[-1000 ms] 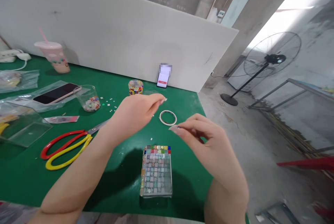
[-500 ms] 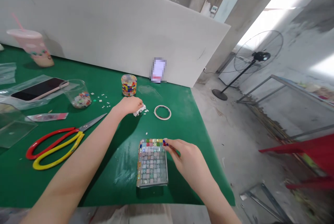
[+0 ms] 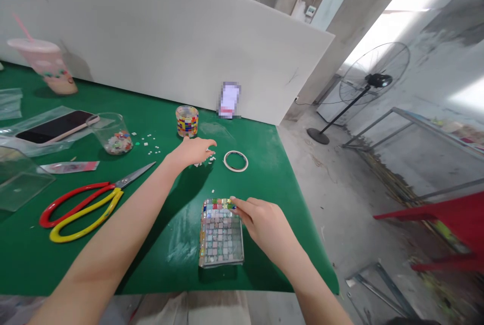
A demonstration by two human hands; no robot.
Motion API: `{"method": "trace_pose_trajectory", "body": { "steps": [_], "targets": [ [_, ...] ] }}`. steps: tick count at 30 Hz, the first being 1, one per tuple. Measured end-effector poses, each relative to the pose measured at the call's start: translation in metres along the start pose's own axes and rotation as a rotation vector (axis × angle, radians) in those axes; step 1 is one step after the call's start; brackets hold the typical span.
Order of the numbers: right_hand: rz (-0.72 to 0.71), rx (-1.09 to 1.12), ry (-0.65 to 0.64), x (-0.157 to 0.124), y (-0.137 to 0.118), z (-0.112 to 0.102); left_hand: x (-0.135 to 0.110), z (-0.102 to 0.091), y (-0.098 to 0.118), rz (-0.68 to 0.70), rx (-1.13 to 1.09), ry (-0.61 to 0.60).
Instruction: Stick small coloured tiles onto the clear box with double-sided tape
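Note:
My left hand (image 3: 194, 151) hovers over a small heap of white chips (image 3: 210, 158) on the green table, thumb and forefinger apart, and covers part of the heap. Just behind it stands a clear cup with bands of coloured mosaic tiles (image 3: 187, 125). My right hand (image 3: 262, 216) has its fingers closed on the top right corner of a clear box (image 3: 221, 239). Pale, shiny square tiles cover the box's upper face, and coloured tiles run along its top and left edges. The fingertips hide that corner. A white tape ring (image 3: 235, 161) lies between the hands, farther back.
Red-and-yellow-handled scissors (image 3: 88, 206) lie at left. Behind them are a tilted clear cup of mixed tiles (image 3: 119, 138), a phone (image 3: 58, 127) and a pink drink cup (image 3: 47, 65). A white board (image 3: 151, 37) borders the back. The table's right edge drops to the floor.
My left hand's thumb and forefinger have parted over the white chips. My right hand has shifted slightly left along the box's top edge, covering more of its coloured tiles.

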State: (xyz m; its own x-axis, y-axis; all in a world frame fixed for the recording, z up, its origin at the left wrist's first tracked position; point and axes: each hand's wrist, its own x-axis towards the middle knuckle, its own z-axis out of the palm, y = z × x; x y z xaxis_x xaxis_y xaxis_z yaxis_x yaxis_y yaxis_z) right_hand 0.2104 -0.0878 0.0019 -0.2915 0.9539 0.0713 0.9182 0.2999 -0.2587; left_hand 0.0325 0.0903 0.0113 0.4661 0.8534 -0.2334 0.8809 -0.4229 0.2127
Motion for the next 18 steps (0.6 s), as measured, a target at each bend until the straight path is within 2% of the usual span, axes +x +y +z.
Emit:
{"method": "trace_pose_trajectory", "body": {
  "steps": [3, 9, 13, 18],
  "targets": [
    [0.027, 0.085, -0.007, -0.001, 0.005, 0.0, -0.001, -0.002, 0.002, 0.003, -0.003, -0.003],
    [0.21, 0.446, 0.019, -0.006, 0.014, 0.004, 0.0, -0.005, 0.0, 0.001, 0.008, -0.006],
    [0.2, 0.557, 0.082, -0.006, 0.015, 0.012, -0.001, -0.005, 0.002, 0.001, 0.004, -0.006],
    [0.111, 0.55, 0.175, -0.006, 0.014, 0.017, -0.004, -0.006, 0.005, 0.007, 0.006, -0.009]
  ]
}}
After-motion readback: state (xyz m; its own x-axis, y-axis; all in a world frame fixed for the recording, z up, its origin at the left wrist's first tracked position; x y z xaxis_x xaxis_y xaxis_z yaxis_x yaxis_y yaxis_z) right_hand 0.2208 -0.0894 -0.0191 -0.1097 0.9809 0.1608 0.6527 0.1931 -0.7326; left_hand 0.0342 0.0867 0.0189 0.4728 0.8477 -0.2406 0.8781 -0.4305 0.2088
